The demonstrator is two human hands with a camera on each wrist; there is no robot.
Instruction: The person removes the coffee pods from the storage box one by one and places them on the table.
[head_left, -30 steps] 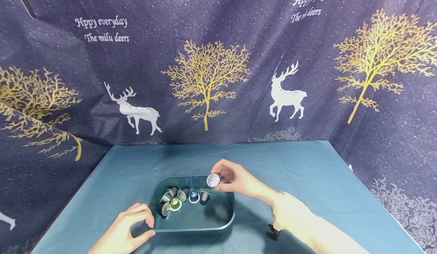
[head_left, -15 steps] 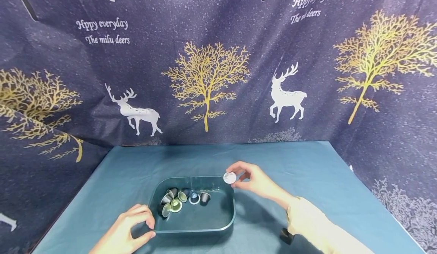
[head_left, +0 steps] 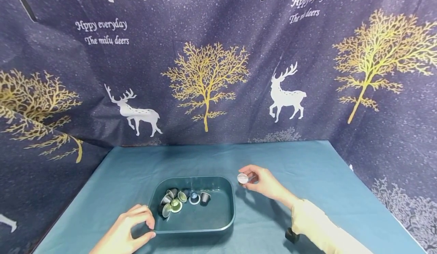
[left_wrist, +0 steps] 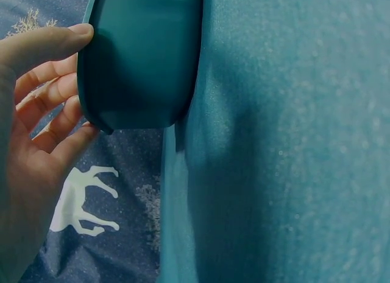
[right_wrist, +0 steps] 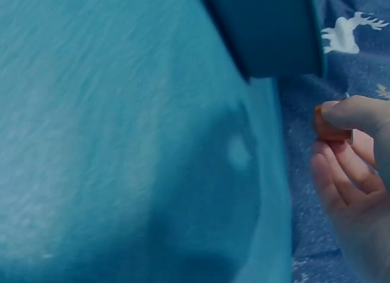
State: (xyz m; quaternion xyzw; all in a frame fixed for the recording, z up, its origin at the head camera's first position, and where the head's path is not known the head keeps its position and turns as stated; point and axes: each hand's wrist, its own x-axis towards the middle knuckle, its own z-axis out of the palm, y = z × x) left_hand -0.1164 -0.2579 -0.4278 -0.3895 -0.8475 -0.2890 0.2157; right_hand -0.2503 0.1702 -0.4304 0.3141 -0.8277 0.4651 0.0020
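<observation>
Teal cloth [head_left: 293,155]; right fingertips [head_left: 246,168] pinch seemingly orange capsule [right_wrist: 331,129].

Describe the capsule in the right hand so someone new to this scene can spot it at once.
On the blue-green tabletop sits a dark teal bin with several small capsules inside. Just right of it in the head view, the right hand pinches a pale-lidded capsule, its body orange-brown in the right wrist view. Unlike the others, it is outside the bin.

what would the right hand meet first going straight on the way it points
Likely the tray, at its far right corner, but height is unclear, so the right hand might pass over.
</observation>
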